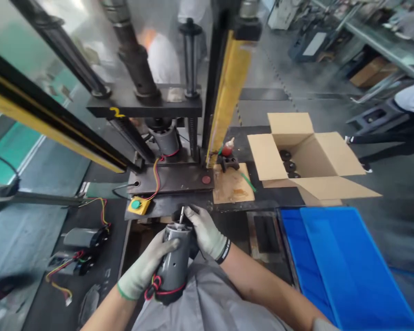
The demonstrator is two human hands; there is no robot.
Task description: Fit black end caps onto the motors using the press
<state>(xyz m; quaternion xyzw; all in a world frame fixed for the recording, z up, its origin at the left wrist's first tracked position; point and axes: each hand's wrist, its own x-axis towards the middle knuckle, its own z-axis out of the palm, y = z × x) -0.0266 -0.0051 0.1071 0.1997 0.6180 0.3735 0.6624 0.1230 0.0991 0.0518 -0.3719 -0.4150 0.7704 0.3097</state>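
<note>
A grey cylindrical motor [175, 264] with a metal shaft pointing up is held close to the grey apron. My left hand [152, 262], in a pale glove, is wrapped round its upper side. At the shaft, my right hand [203, 230], also gloved, has its fingers closed beside a dark part [176, 215] that is partly hidden. Red and other coloured wires [154, 286] are bundled at the motor's lower end. Another motor [166, 140] stands in the press [145, 108], its wires trailing over the base.
Two motors [83, 237] [71, 263] with wires lie at the left. A green button on a yellow box [139, 205] sits by the press. At the right are an open carton [317, 154] holding round black parts, a red bottle [228, 147] and a blue bin [352, 266]. People stand beyond.
</note>
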